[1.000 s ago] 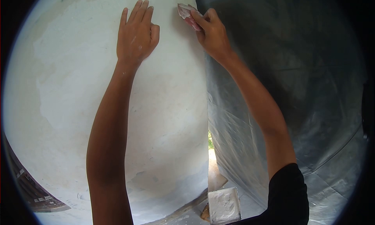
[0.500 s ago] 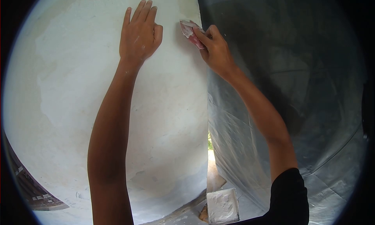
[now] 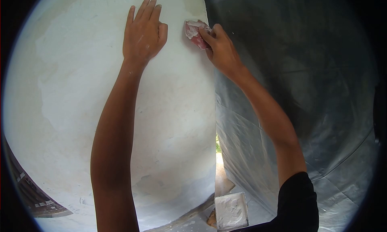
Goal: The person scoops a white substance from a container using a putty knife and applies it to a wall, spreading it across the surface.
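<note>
My left hand (image 3: 144,34) lies flat on the upper part of a large white wall panel (image 3: 173,111), fingers stretched upward and thumb tucked alongside. It holds nothing, and a few white specks dot its back. My right hand (image 3: 221,50) is closed at the panel's right edge. Pinched between its thumb and fingers is a folded reddish sheet (image 3: 195,33), like sandpaper, caked with white. The sheet overlaps the panel near that edge. Greyish, uneven patches mark parts of the panel.
Dark plastic sheeting (image 3: 290,107) hangs to the right of the panel. Low down, a square tray of white paste (image 3: 231,211) rests by the panel's lower right corner. A narrow bright gap (image 3: 219,151) separates panel and sheeting. A dark printed piece (image 3: 34,191) lies at lower left.
The reddish sheet has turned slightly in my right hand, showing more of its whitened face, and that hand has risen a little. My left hand is almost still.
</note>
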Demonstrator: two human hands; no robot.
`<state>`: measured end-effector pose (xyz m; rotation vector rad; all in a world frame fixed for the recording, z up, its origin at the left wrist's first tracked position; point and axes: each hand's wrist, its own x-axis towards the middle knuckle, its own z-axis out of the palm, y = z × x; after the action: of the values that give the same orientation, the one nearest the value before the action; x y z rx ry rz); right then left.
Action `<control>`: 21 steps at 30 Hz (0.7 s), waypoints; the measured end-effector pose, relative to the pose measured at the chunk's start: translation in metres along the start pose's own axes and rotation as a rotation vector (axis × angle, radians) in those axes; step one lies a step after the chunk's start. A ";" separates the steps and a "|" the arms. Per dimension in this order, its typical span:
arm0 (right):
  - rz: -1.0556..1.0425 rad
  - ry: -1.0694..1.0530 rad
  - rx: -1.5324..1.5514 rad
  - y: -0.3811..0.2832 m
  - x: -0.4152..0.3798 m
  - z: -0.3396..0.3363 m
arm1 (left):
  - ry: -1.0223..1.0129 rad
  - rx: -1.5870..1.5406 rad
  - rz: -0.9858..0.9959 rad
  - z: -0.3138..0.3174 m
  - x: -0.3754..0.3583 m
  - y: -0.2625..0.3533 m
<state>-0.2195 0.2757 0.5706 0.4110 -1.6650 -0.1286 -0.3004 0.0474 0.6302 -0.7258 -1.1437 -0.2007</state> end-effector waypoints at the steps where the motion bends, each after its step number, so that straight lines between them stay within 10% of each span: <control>1: -0.004 0.003 -0.003 0.002 0.006 -0.002 | -0.003 0.008 -0.004 0.000 0.000 0.000; 6: -0.018 0.284 -0.115 0.026 0.072 -0.004 | -0.024 0.002 -0.008 -0.002 0.000 0.001; 21: 0.087 0.100 -0.035 0.016 0.029 -0.009 | -0.046 0.001 -0.014 -0.001 0.000 0.001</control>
<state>-0.2160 0.2816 0.6043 0.3130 -1.5775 -0.0709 -0.2991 0.0476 0.6293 -0.7250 -1.1929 -0.1958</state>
